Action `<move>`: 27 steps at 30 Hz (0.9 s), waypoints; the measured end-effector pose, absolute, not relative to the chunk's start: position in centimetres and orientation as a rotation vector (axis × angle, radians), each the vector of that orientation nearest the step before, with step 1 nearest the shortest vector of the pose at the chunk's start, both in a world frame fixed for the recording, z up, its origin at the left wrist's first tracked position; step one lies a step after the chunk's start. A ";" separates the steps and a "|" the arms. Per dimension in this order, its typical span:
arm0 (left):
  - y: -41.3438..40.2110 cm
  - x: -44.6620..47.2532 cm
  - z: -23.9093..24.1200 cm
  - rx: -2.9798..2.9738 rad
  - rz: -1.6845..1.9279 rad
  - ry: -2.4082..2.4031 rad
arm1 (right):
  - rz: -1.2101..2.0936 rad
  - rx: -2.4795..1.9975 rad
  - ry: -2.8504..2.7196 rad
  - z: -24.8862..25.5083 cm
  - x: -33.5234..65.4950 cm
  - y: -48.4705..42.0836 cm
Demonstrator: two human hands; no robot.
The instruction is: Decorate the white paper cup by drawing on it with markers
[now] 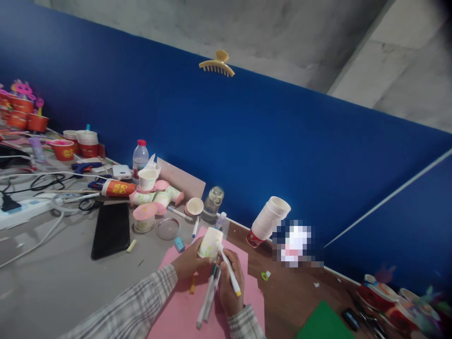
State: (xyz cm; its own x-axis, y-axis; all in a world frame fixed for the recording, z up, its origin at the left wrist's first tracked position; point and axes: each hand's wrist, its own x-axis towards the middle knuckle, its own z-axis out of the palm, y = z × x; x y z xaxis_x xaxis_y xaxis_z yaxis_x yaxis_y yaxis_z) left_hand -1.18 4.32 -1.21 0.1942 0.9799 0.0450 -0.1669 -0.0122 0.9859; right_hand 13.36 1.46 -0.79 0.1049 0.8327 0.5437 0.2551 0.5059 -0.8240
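Observation:
My left hand [190, 260] is wrapped around a white paper cup [211, 242] with a pale green and yellow pattern, tilted on its side. In my right hand [231, 282] is a white marker [230, 270] with a yellow end, its tip at the cup's surface. Below both hands lies pink paper [176, 308]. More markers [208, 299] rest on it beneath my right hand, partly covered by it. A blue cap-like piece [180, 244] sits beside my left hand, and a small orange-yellow piece [192, 285] lies on the paper.
A leaning stack of paper cups [269, 219] and a glass jar [213, 203] stand behind. To the left are a black phone [111, 230], decorated cups [144, 219], a water bottle [140, 157] and a power strip [30, 209]. Green paper [323, 322] lies right; a blue partition [229, 136] rises behind.

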 end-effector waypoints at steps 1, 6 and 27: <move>4.3 -1.2 -1.1 1.199 1.154 0.936 | 0.550 -1.005 -1.451 -0.8 13.4 1.4; 4.3 -1.3 -1.1 1.223 1.135 0.982 | 0.538 -0.979 -1.463 -0.6 13.3 1.4; 4.3 -1.2 -0.7 1.190 1.154 0.965 | 0.584 -0.942 -1.429 -0.4 13.3 1.2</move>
State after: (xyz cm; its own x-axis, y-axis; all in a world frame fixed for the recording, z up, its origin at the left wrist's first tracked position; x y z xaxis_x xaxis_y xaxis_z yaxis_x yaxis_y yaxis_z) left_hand -1.22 4.29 -0.73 0.1754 0.9841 0.0277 -0.1475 -0.0016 0.9891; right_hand 13.29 1.17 -0.39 0.0999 0.8224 0.5601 0.1947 0.5359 -0.8215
